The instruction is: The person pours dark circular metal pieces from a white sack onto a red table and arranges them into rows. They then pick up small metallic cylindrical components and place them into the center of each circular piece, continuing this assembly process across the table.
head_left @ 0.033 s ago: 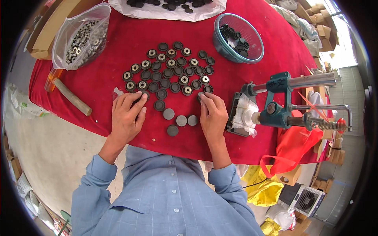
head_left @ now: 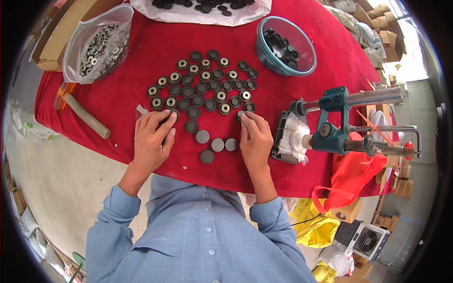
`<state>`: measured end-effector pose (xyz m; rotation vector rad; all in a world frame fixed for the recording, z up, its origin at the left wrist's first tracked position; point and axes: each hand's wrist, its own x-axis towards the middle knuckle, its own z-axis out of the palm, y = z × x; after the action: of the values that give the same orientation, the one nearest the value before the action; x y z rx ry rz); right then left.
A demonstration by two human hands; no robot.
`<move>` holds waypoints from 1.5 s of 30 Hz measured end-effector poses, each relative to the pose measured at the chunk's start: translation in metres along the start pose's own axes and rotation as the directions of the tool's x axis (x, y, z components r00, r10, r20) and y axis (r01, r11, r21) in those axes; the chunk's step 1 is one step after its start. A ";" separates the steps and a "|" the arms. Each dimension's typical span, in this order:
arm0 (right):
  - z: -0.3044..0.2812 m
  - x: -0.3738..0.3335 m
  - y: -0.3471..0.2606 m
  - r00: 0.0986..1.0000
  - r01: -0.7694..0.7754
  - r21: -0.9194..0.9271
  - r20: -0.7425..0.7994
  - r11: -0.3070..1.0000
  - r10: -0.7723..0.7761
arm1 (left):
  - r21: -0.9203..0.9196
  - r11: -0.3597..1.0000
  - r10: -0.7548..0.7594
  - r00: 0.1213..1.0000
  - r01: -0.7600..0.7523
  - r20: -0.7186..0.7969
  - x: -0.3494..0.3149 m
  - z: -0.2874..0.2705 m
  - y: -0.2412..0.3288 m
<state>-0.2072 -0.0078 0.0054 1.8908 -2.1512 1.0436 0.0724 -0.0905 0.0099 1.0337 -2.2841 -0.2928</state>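
My left hand is closed at the left front of the scattered parts, fingertips on a round black cap. On the right, my right hand pinches another black cap, mostly covered by its fingers. Between and beyond them lie many rimmed black caps, some as bare cups, others with a shiny metal bearing seated in them. Nearer to me, several caps show a flat grey face upward.
A hand press stands at the right, a teal bowl of black caps behind it. At the left are a plastic bag of bearings and a wooden-handled hammer. A white sheet with black pieces lies at the back.
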 end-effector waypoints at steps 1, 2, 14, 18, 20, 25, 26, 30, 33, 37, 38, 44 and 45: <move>0.001 -0.004 0.002 1.000 0.028 -0.013 -0.008 1.000 -0.028 | -0.001 1.000 -0.009 1.000 0.009 0.006 0.000 -0.001 0.000; 0.002 -0.008 0.002 0.999 0.046 -0.047 -0.010 0.998 -0.046 | -0.002 1.000 -0.018 1.000 0.018 0.012 0.000 -0.002 0.001; -0.018 0.012 0.007 0.996 -0.027 0.051 0.081 0.998 0.023 | -0.037 0.977 -0.211 0.963 0.208 -0.166 -0.007 -0.005 -0.026; -0.013 0.034 0.021 0.957 -0.249 -0.048 0.140 0.967 0.253 | -0.099 0.966 -0.251 0.961 0.240 -0.113 -0.008 -0.009 -0.032; -0.009 0.038 0.028 0.940 -0.281 -0.063 0.183 0.958 0.288 | -0.093 0.960 -0.273 0.952 0.262 -0.138 -0.007 -0.005 -0.032; -0.011 0.046 0.027 0.923 -0.334 0.045 0.220 0.942 0.317 | -0.115 0.960 -0.268 0.958 0.256 -0.105 -0.002 -0.003 -0.027; -0.012 0.047 0.028 0.924 -0.337 0.066 0.214 0.939 0.317 | -0.110 0.963 -0.258 0.960 0.246 -0.107 -0.001 -0.002 -0.027; -0.009 0.047 0.025 0.910 -0.411 0.314 0.200 0.856 0.363 | -0.233 0.927 -0.316 0.947 0.295 -0.056 0.005 -0.005 -0.024; -0.010 0.050 0.008 0.968 -0.251 0.357 0.118 0.900 0.223 | -0.294 0.874 -0.401 0.916 0.386 0.009 0.001 -0.008 -0.027; 0.004 0.047 -0.004 0.997 -0.066 0.308 0.044 0.949 0.055 | -0.473 0.789 -0.467 0.883 0.391 -0.048 -0.002 -0.003 -0.036; 0.009 0.046 -0.007 0.999 -0.047 0.324 0.025 0.945 0.041 | -0.489 0.786 -0.463 0.885 0.379 -0.057 0.000 -0.004 -0.037; 0.023 0.039 -0.011 0.985 0.169 0.060 0.025 0.984 -0.171 | -0.555 0.761 -0.466 0.879 0.336 -0.107 0.000 -0.004 -0.046; 0.025 0.039 -0.012 0.982 0.182 0.038 0.037 0.982 -0.184 | -0.552 0.770 -0.457 0.880 0.321 -0.127 0.000 -0.004 -0.048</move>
<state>-0.1966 -0.0536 0.0101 2.0955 -1.9448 1.0205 0.1042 -0.1227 -0.0076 1.1652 -1.5988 -0.8486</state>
